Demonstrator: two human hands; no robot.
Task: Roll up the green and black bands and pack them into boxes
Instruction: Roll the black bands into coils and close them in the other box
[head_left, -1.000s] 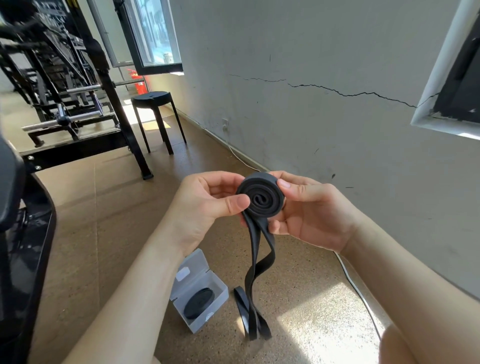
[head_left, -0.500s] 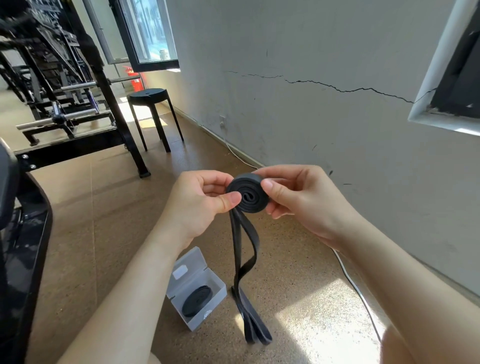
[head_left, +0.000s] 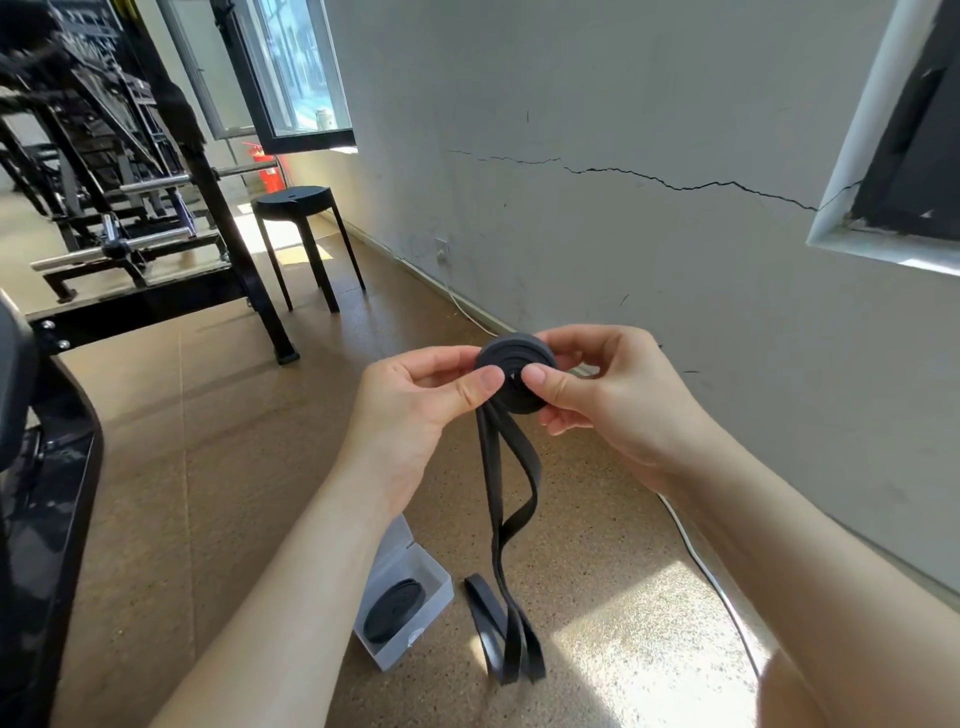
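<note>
Between my two hands sits the black band (head_left: 514, 353), wound into a flat roll. My left hand (head_left: 415, 410) pinches its left side and my right hand (head_left: 618, 410) pinches its right. A moment ago my right thumb was on the roll's rim. Now it presses the front, just beside my left thumb. Below my grip the loose tail (head_left: 511, 519) hangs down, and its end lies folded on the floor (head_left: 208, 467). Just left of that end is an open clear box (head_left: 400, 551) with another rolled band (head_left: 392, 608) inside. Right of my grip the wall (head_left: 675, 260) is near. Left of my grip there is wide floor up to a black stool (head_left: 293, 200).
</note>
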